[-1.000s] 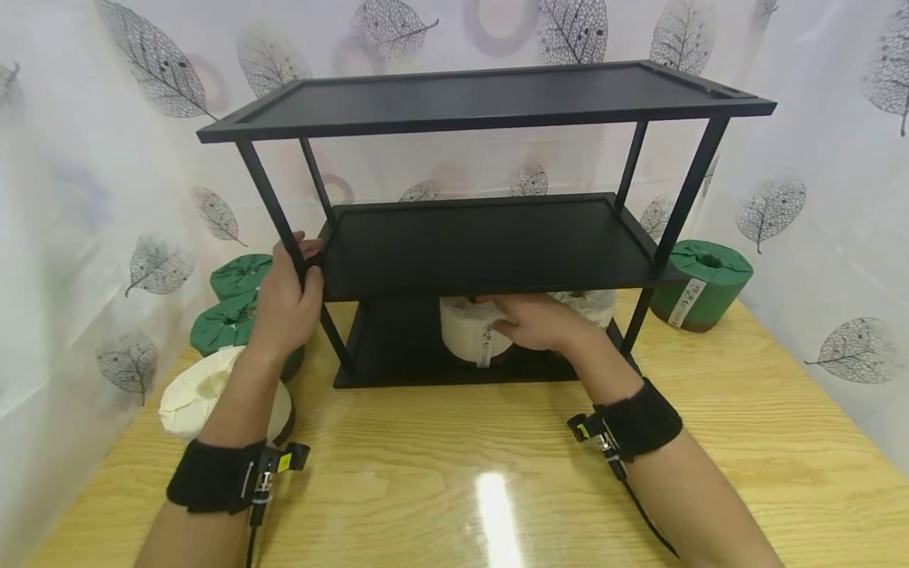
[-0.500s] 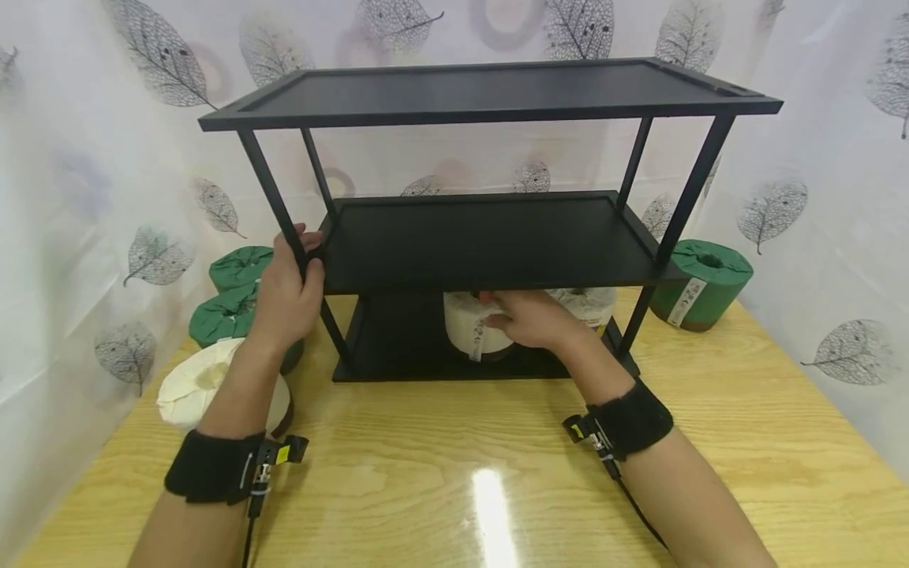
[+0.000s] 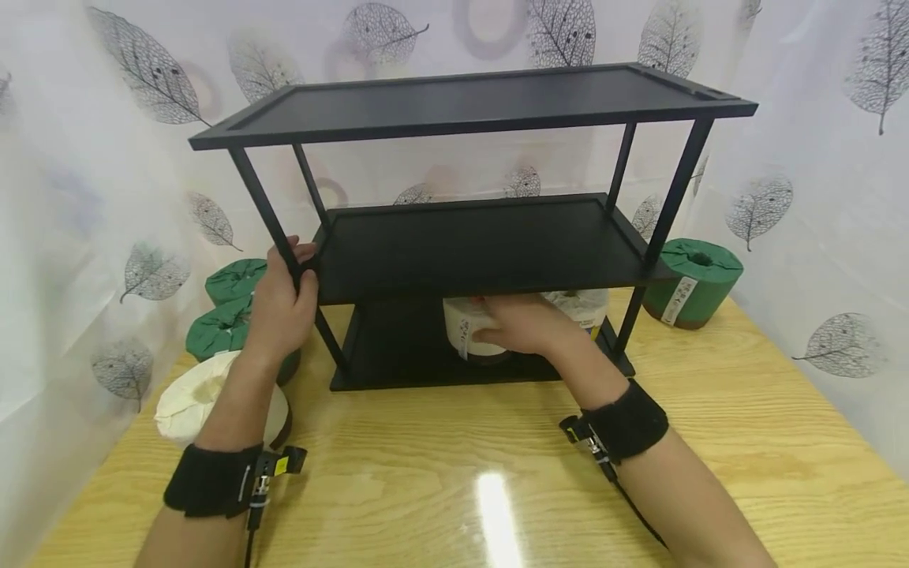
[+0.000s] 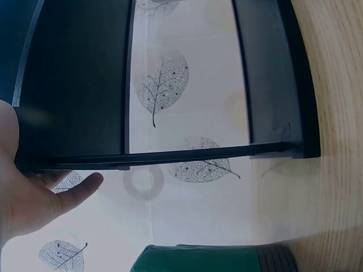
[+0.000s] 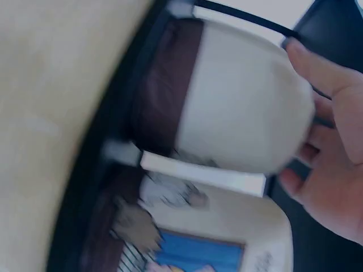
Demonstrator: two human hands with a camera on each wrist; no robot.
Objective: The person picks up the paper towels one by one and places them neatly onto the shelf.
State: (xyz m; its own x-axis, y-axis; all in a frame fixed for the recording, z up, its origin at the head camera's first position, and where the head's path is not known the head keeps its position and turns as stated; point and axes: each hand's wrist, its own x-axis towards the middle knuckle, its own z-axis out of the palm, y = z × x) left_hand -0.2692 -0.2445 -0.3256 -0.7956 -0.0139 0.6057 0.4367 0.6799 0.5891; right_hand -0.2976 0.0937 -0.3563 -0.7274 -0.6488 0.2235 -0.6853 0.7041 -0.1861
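Note:
A black three-tier rack (image 3: 476,241) stands on the wooden table. My left hand (image 3: 282,304) holds its front left post at the middle shelf, thumb and fingers on opposite sides. Under that shelf, my right hand (image 3: 521,323) grips the top of a cream paper-wrapped roll (image 3: 458,319) with a white label strip. In the right wrist view this roll (image 5: 244,96) has a dark brown base, with thumb and fingers at its upper end. Beside it on the bottom shelf is a second cream roll (image 5: 266,226) with a printed picture. The middle shelf hides the rear of both rolls.
Left of the rack stand two green wrapped rolls (image 3: 237,278) and a cream roll (image 3: 188,402), partly behind my left arm. Another green roll (image 3: 696,276) stands to the right. A leaf-patterned curtain (image 3: 454,173) hangs behind and at the sides.
The gripped roll has turned in place, its label strip shifting leftward as my right hand twists with it. My left hand keeps its hold on the post.

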